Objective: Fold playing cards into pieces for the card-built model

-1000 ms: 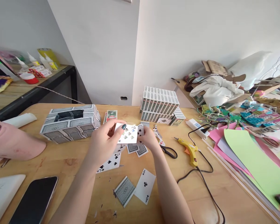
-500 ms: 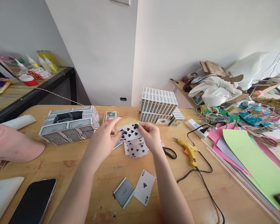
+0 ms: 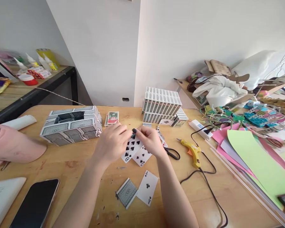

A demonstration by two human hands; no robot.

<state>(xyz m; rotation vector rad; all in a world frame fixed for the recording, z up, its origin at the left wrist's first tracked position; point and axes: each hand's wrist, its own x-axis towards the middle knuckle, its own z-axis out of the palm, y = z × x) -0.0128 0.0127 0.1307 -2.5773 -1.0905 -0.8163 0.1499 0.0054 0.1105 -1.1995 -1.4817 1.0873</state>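
My left hand and my right hand meet over the middle of the table, fingertips pinched around the upper end of an eight of spades card. A five of spades lies partly beneath that card, by my right hand. Nearer the front edge are an ace of clubs and a face-down card piece. A green card pack lies behind my left hand. More cards and black-handled scissors are right of my right hand.
At the left stand a box made of cards and a pink object, with a phone in front. Stacked card packs stand behind. A yellow glue gun, its cable and coloured paper lie right.
My left fingers have curled in and moved closer to my right hand. The eight of spades has turned from lying sideways to slanting downward, and the cards below show differently.
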